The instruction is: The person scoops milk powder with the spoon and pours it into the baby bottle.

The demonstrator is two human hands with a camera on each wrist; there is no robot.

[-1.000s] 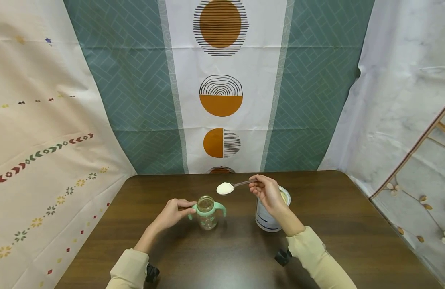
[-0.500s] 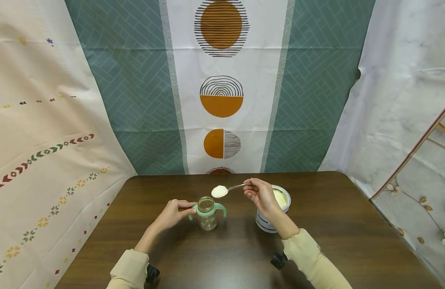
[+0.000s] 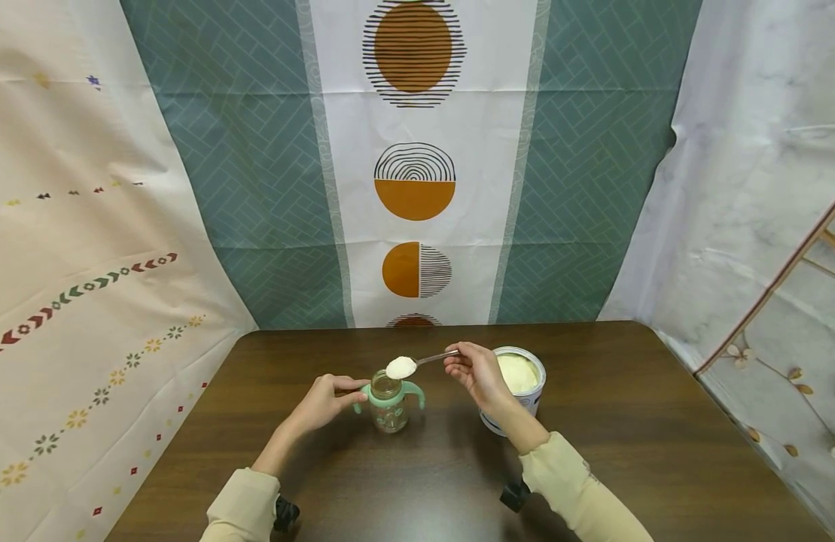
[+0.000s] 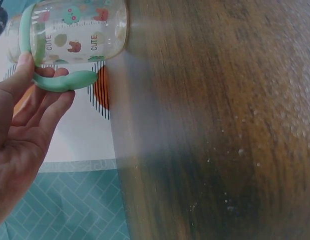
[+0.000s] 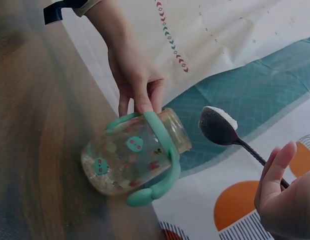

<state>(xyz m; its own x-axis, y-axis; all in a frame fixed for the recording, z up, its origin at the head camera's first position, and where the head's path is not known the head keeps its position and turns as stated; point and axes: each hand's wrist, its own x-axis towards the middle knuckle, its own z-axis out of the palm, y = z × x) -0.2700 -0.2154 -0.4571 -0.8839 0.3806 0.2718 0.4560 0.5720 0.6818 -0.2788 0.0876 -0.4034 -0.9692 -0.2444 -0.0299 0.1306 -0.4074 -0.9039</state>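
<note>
A clear baby bottle (image 3: 390,416) with a mint-green two-handled collar and an uncapped mouth stands upright on the table. My left hand (image 3: 327,404) pinches its left handle (image 4: 64,81) between thumb and fingers. In my right hand (image 3: 481,374) is the handle end of a metal spoon (image 5: 218,131), its bowl heaped with white powder (image 3: 400,367). That bowl hangs just above the bottle's mouth, a small gap showing in the right wrist view. Right of the bottle, partly behind my right hand, stands a lidless can (image 3: 535,399) of pale powder.
The dark wooden table (image 3: 417,482) carries a few pale specks, seen in the left wrist view. Behind its far edge hangs a patterned green and white cloth (image 3: 268,188). Further cloths hang along the left and right sides.
My right hand has moved left and slightly down, bringing the loaded spoon from beside the bottle to over its mouth. More of the powder can now shows. The left hand has stayed put.
</note>
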